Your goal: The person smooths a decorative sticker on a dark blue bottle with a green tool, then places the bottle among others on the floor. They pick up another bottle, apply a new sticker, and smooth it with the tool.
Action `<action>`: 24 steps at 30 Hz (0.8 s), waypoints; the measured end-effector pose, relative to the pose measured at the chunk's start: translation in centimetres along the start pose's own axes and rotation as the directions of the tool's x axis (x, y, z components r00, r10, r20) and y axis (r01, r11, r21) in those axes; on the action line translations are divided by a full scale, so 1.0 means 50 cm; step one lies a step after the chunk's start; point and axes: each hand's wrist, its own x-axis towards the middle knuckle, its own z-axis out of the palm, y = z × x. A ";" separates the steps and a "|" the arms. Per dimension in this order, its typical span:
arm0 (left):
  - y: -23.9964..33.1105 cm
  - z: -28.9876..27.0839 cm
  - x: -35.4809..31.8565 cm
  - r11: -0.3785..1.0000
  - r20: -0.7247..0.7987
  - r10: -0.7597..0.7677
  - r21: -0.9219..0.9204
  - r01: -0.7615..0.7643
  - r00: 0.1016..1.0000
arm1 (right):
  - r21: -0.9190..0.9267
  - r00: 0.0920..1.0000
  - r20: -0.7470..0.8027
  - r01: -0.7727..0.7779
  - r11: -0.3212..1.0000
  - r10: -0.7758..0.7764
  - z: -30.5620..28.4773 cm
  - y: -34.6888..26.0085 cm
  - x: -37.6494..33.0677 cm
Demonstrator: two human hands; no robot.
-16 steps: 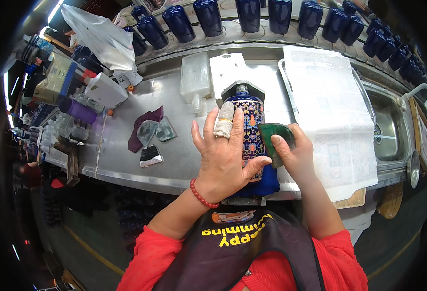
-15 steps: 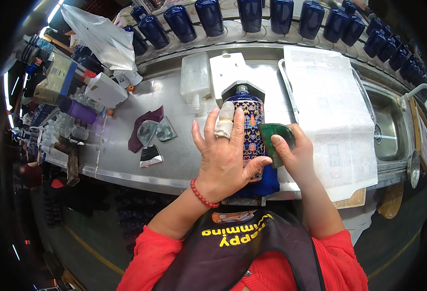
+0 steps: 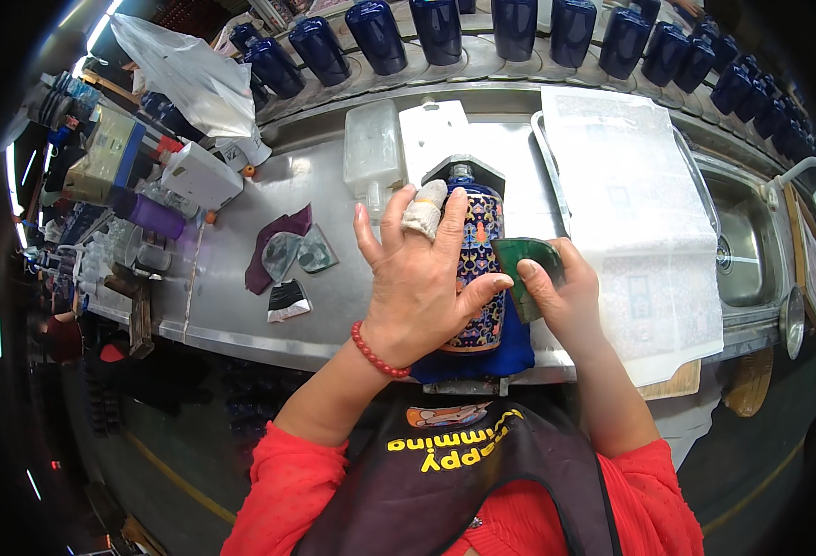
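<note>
A dark blue bottle (image 3: 484, 269) lies on its back on the metal bench, its neck pointing away from me. Colourful ornamental patterning covers its front. Over its left side my left hand (image 3: 417, 287) is spread open, thumb and index finger at the bottle's face. A pale cloth finger cover (image 3: 423, 218) wraps one of its fingers. Between thumb and fingers, my right hand (image 3: 567, 295) grips a green flat scraper (image 3: 525, 255) beside the bottle's right edge. Blue cloth (image 3: 517, 350) lies under the bottle's near end, and an angled holder (image 3: 493, 178) surrounds its neck end.
White printed sheets (image 3: 630, 232) lie at right, beside a sink (image 3: 741, 255). Left of the bottle are a clear empty bottle (image 3: 372, 148) and several scraper pieces (image 3: 283, 250). Blue bottles (image 3: 437, 32) stand on a curved conveyor (image 3: 468, 74) at the back.
My left hand has shifted slightly left, uncovering more of the patterned face. The blue bottles on the conveyor have moved right. My right hand stays nearly in place with the scraper.
</note>
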 end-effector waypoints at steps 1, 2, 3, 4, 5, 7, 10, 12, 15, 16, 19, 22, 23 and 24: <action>-0.002 0.000 -0.001 1.000 -0.004 -0.003 -0.031 0.003 1.000 | 0.001 1.000 0.000 0.000 1.000 0.000 0.000 0.000 0.000; -0.004 0.000 -0.002 0.998 -0.008 -0.006 -0.061 0.005 1.000 | 0.008 1.000 -0.003 -0.006 1.000 0.006 0.000 0.001 0.000; -0.006 0.000 -0.005 0.997 -0.008 -0.006 -0.071 0.005 1.000 | 0.007 1.000 0.001 -0.002 1.000 0.002 0.000 0.001 0.000; -0.008 0.000 -0.006 0.997 -0.007 -0.006 -0.080 0.005 1.000 | 0.012 1.000 0.002 -0.004 1.000 0.004 0.000 0.002 0.000; -0.010 0.000 -0.009 0.995 -0.012 -0.006 -0.095 0.005 1.000 | 0.017 1.000 0.004 -0.005 1.000 0.005 0.000 0.003 0.000; -0.013 0.002 -0.011 0.996 -0.005 0.009 -0.091 -0.009 1.000 | 0.014 1.000 0.003 -0.006 1.000 0.006 0.000 0.004 0.000; -0.018 0.003 -0.012 0.992 0.015 0.005 -0.125 -0.003 1.000 | 0.015 1.000 0.008 -0.008 1.000 0.008 0.000 0.006 0.001; -0.020 0.006 -0.011 0.989 0.020 -0.004 -0.145 0.006 1.000 | 0.011 1.000 0.007 -0.007 1.000 0.007 0.000 0.006 0.001; -0.022 0.010 -0.008 0.989 0.006 -0.004 -0.147 0.004 1.000 | 0.005 1.000 0.002 -0.004 1.000 0.004 0.000 0.006 0.001; -0.023 0.010 -0.008 0.990 0.002 0.004 -0.142 -0.004 1.000 | 0.008 1.000 0.002 -0.007 1.000 0.007 0.000 0.006 0.001; -0.025 0.009 -0.009 0.991 0.021 0.010 -0.135 -0.007 1.000 | 0.002 1.000 0.004 -0.010 1.000 0.010 -0.001 0.006 0.001; -0.025 0.008 -0.009 0.990 0.032 0.005 -0.143 0.000 0.999 | -0.004 1.000 0.001 -0.002 1.000 0.002 -0.001 0.005 0.001; -0.025 0.008 -0.008 0.989 0.030 0.006 -0.150 -0.002 1.000 | -0.006 1.000 0.000 0.002 1.000 -0.002 -0.001 0.005 0.001; -0.025 0.008 -0.008 0.990 0.026 0.008 -0.143 -0.004 1.000 | -0.004 1.000 -0.001 0.001 1.000 -0.001 -0.001 0.005 0.001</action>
